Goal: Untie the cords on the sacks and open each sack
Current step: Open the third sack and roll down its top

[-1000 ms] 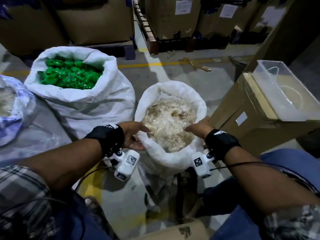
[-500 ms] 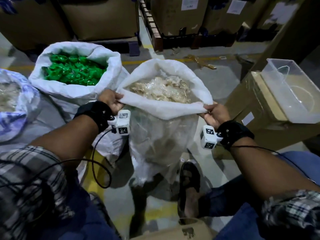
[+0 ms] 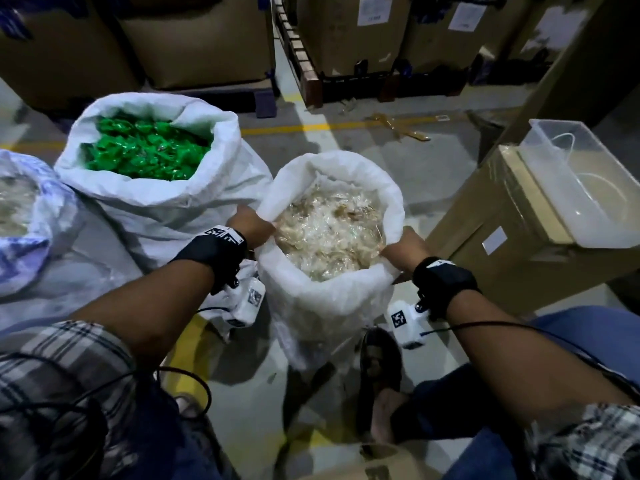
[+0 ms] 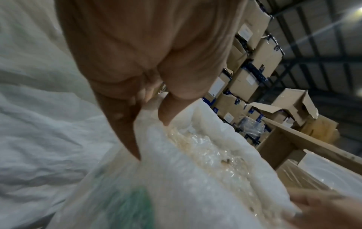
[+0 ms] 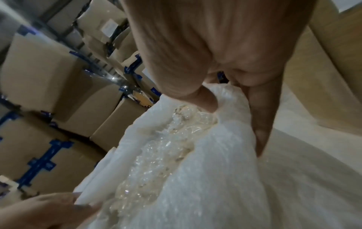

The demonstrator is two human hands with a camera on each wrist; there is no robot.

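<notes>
A person's left hand point(image 3: 250, 225) grips the left side of a white sack's point(image 3: 325, 306) rolled rim, thumb inside the mouth and fingers point(image 4: 125, 131) curled down the outside. The right hand point(image 3: 403, 249) grips the right side of the same rim in the same way, thumb point(image 5: 203, 99) inside and fingers outside. Each wrist wears a black band with a small white camera block hanging under it.

The sack stands upright on the floor in the middle of the scene, just in front of the person's knees, its long axis vertical and its mouth facing straight up. The mouth is wide open and round. It is filled nearly to the rim with clear, crinkled packets point(image 3: 329, 233) holding something pale tan.

Just to the left, touching it, stands a larger white sack point(image 3: 162, 209), also upright and open, full of bright green packets point(image 3: 145, 152). At the far left edge is part of a third open sack point(image 3: 52, 216), white with blue print, holding pale contents.

To the right stands a brown cardboard box point(image 3: 485, 230) with a clear plastic tub point(image 3: 581, 188) resting on top; a thin white loop lies inside the tub.

The floor point(image 3: 433, 161) is grey concrete with a yellow painted line across the far side. Beyond it are stacked cardboard boxes point(image 3: 349, 29) on pallets, some with white paper labels. The person wears a plaid shirt and blue trousers, with one dark shoe point(image 3: 379, 362) beside the sack's base.
</notes>
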